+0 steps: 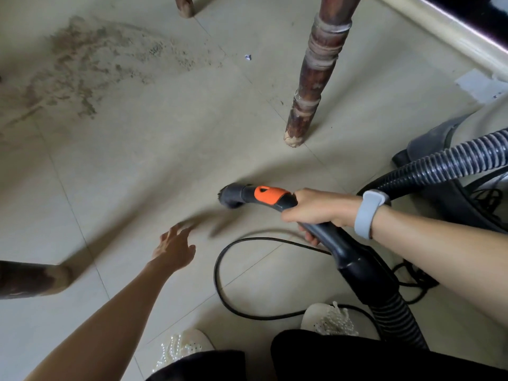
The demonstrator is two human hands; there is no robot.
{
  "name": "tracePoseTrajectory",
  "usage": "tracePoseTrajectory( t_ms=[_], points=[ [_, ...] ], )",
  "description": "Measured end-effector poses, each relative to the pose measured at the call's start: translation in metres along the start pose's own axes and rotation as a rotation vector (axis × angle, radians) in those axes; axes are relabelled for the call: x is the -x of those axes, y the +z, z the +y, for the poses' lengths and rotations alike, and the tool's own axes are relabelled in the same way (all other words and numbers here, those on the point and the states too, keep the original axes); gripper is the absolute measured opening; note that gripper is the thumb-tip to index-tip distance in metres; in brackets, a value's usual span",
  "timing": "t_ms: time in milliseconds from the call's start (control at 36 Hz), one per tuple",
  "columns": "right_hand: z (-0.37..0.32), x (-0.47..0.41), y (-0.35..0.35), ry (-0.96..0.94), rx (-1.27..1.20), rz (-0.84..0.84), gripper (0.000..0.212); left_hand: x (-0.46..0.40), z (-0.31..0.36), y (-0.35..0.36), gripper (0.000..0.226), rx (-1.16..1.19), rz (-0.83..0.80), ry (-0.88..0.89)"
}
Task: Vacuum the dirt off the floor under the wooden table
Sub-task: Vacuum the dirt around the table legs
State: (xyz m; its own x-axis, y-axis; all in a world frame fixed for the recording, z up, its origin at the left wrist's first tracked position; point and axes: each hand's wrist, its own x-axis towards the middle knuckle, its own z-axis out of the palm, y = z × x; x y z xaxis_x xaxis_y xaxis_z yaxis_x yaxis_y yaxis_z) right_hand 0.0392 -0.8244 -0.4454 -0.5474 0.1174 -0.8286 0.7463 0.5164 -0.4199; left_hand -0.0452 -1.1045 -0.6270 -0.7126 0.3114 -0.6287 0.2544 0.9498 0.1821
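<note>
A wide patch of brown dirt [82,70] lies on the tiled floor at the upper left, between the wooden table legs. My right hand [319,209] grips the black vacuum handle [338,243], which has an orange band and ends in a small black brush nozzle [232,195] just above the floor, well short of the dirt. My left hand [174,248] reaches forward over the floor with fingers spread, holding nothing. The ribbed hose [450,163] curves away to the right.
A turned wooden table leg [310,89] stands right of the dirt, another [184,5] at the top and one [33,279] at the left edge. A black power cable [220,281] loops on the floor by my white shoes [327,318]. The grey vacuum body [439,133] sits at the right.
</note>
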Motion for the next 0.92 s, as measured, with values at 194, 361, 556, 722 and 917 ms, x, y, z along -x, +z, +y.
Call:
tracePoseTrajectory(
  t_ms=[194,361,556,722,917],
  points=[
    [0.004,0.005,-0.021,0.068,-0.058,0.094,0.010,-0.001,0.033,-0.002,0.059,-0.012,-0.017,0.085],
    [0.021,0.007,0.014,0.044,-0.086,0.128,0.013,-0.005,0.056,-0.005,0.057,-0.055,-0.031,0.145],
    [0.043,0.005,-0.003,0.086,-0.069,0.361,0.025,-0.005,0.048,-0.002,0.058,-0.052,-0.031,0.147],
    [0.039,-0.011,0.004,0.066,-0.145,0.405,0.026,-0.014,0.033,0.008,0.068,-0.102,-0.065,0.188],
    [0.034,-0.012,0.032,-0.014,-0.400,0.304,0.025,-0.022,0.028,0.014,0.070,-0.146,-0.104,0.211]
  ],
)
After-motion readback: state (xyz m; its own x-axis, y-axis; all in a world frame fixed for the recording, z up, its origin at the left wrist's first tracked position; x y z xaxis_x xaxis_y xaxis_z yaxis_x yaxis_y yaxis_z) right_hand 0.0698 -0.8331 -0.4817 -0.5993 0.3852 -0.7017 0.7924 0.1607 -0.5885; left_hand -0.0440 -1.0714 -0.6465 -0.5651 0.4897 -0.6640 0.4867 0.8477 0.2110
